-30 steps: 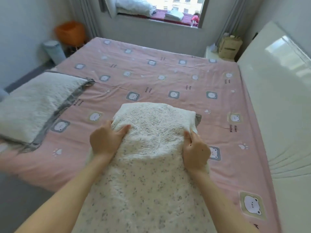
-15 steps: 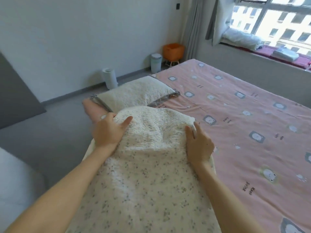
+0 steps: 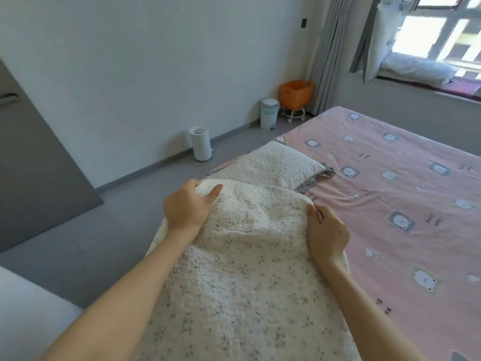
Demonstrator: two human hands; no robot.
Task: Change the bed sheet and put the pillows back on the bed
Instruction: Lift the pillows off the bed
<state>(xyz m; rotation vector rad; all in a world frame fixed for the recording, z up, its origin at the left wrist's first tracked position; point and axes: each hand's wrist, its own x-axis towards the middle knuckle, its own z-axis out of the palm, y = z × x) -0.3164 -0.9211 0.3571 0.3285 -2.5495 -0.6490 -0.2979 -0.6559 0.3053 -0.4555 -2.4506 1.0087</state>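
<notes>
Pillow, held: cream quilted cover with a puckered surface, sprinkled with tiny grey floral sprigs. It is lying lengthwise away from the person over the near left edge of the bed, its far end bulging up just in front of the second pillow.

Left hand: gripping the far left corner, thumb resting on top, fingers curling under the edge out of sight.

Right hand: clasping the far right edge, fingers pressed together and wrapping over the side.

Second pillow: matching cream cover with a grey frilled border, lying flat on the sheet.

Bed sheet: pink with bear faces and paw prints, covering the mattress and creasing slightly.
</notes>
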